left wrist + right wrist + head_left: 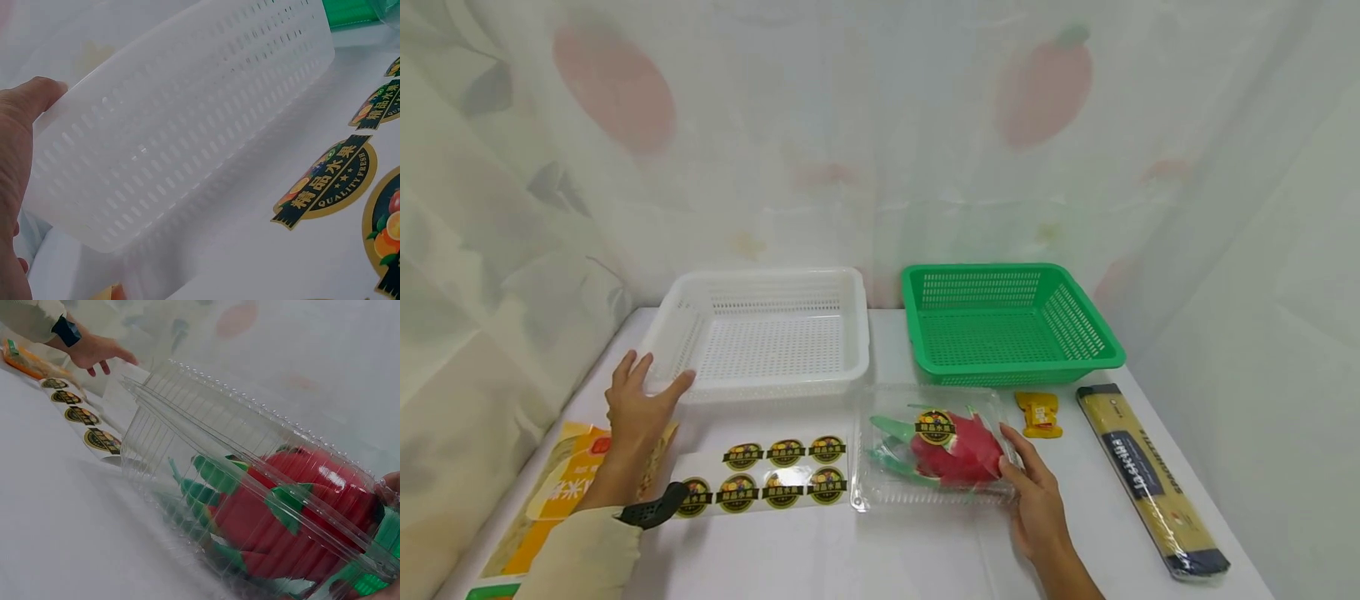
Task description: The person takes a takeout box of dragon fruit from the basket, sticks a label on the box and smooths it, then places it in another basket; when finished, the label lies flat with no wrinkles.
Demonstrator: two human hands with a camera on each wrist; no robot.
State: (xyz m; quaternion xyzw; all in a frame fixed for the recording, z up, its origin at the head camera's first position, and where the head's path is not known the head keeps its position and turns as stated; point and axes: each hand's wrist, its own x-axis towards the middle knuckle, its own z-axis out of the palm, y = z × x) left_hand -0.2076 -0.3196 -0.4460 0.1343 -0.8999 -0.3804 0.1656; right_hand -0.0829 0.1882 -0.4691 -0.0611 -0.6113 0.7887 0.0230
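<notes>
My left hand (638, 408) is at the near left corner of a white plastic basket (855, 333), its thumb (50, 92) over the rim and the other fingers along the left side. My right hand (1037, 500) grips the right edge of a clear plastic clamshell box (880, 492), thumb on top. Inside the box lies a red dragon fruit (281, 519) with green leaf tips. A round black and gold sticker (935, 427) is on the lid. To the left of the box lies a sheet of similar stickers (782, 490), in two rows.
A green plastic basket (1022, 367) stands at the back right. Before it lies a small yellow packet (1040, 415). A long pack of spaghetti (1150, 483) lies at the right edge, and an orange and clear food bag (542, 500) at the left, partly under my left forearm.
</notes>
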